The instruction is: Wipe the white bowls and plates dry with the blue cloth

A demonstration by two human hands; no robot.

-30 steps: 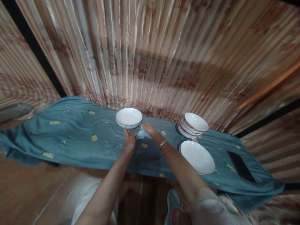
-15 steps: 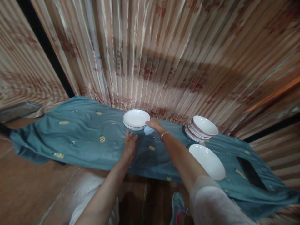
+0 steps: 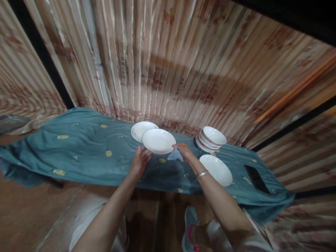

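Observation:
A round white plate (image 3: 159,140) with a dark rim is lifted, slightly tilted, in front of a stack of white plates (image 3: 139,129). My right hand (image 3: 182,150) pinches its right edge and also has a light-blue cloth (image 3: 175,155) hanging below the fingers. At the plate's lower left edge is my left hand (image 3: 140,160), fingers apart; whether the fingertips touch the rim I cannot tell. The stack behind shows a printed pattern near its rim and is partly covered by the lifted plate.
On the green tablecloth (image 3: 89,154), several stacked white bowls (image 3: 214,136) stand to the right. A large white dish (image 3: 216,169) lies nearer, partly behind my right forearm. Farther right is a flat black phone-like object (image 3: 256,179). A pleated curtain (image 3: 157,70) hangs behind the table.
My right hand has taken the top plate off the stack and brought it right and towards me, uncovering a patterned plate. My left hand has stayed beside it. The view has shifted a little.

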